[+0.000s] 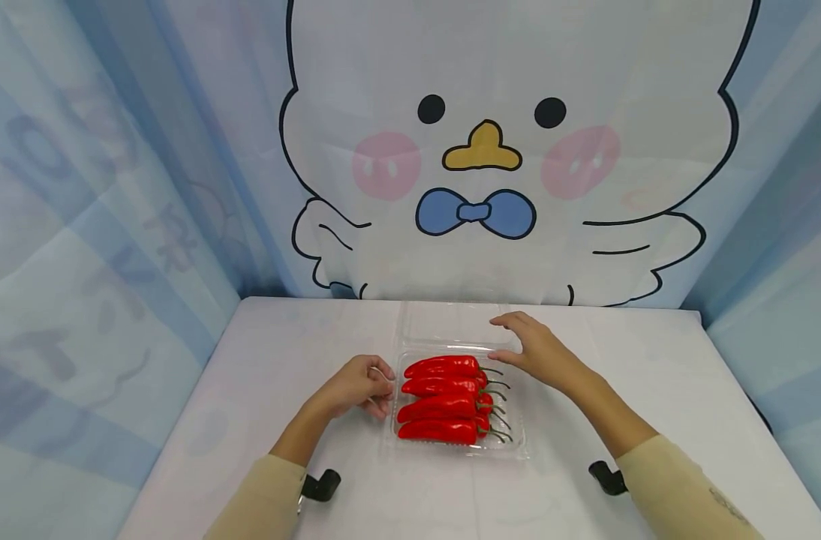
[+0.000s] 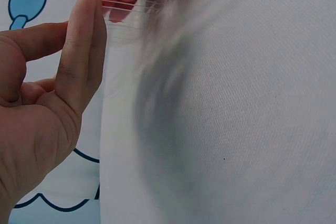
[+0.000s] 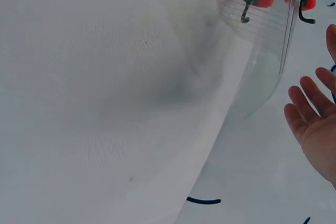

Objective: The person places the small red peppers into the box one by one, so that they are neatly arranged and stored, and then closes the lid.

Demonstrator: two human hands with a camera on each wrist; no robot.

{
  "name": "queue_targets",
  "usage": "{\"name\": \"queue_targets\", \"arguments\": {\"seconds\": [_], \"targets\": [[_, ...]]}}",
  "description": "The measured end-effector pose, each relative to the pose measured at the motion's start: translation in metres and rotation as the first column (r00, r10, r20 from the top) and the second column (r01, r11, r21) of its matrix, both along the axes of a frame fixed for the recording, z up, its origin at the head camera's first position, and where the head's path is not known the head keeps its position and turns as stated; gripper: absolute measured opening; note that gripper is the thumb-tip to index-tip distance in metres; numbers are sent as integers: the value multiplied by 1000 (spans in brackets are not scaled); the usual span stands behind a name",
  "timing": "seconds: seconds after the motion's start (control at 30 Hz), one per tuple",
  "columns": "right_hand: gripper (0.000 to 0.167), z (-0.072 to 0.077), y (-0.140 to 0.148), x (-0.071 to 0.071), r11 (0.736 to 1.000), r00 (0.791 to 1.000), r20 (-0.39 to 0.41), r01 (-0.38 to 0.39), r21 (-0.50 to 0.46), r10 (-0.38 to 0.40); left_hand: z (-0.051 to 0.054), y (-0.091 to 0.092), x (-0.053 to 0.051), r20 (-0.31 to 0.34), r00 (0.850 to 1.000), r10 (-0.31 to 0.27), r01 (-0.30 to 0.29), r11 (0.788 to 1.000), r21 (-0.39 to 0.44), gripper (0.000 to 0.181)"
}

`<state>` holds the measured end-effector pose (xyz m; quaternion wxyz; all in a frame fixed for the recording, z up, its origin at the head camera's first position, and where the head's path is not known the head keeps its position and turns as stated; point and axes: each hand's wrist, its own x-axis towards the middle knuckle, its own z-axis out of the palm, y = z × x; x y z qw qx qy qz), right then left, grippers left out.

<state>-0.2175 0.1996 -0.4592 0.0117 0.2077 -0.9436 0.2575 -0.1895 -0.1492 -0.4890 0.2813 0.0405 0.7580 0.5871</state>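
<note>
Several red chili peppers (image 1: pixel 440 407) with green stems lie in a clear plastic box (image 1: pixel 516 448) on the table, stems to the right. Its clear hinged lid (image 1: pixel 444 324) is folded back towards the curtain. My left hand (image 1: pixel 362 386) is at the box's left side; in the left wrist view its long fingers (image 2: pixel 83 45) are extended, with the tips at the box wall. Over the box's far right corner, my right hand (image 1: pixel 540 351) holds nothing, thumb and fingers spread apart. From the right wrist, its fingers (image 3: pixel 310 100) show apart from the box.
A white cloth covers the table (image 1: pixel 215 427). A curtain (image 1: pixel 478 262) with a cartoon bird hangs behind the table, and blue curtains (image 1: pixel 113 225) flank it. Black curved pieces (image 1: pixel 323 486) show beside both sleeves.
</note>
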Motion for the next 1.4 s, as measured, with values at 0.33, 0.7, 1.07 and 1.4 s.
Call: {"name": "queue_targets", "arguments": {"seconds": [0.33, 0.7, 1.07, 1.4], "targets": [[61, -12, 11, -32, 993, 986, 118, 117, -7, -116, 0, -1, 0, 2, 1000, 6, -6, 1000, -1, 16], [63, -26, 16, -52, 980, 966, 176, 196, -36, -187, 1, 3, 0, 2, 1000, 7, -7, 1000, -17, 16], [49, -36, 23, -67, 981, 965, 179, 196, 7, -194, 1, -1, 1, 0, 1000, 16, -16, 1000, -23, 15], [44, -35, 24, -68, 983, 957, 227, 183, 2, -179, -2, 0, -1, -7, 1000, -4, 4, 1000, 15, 15]]}}
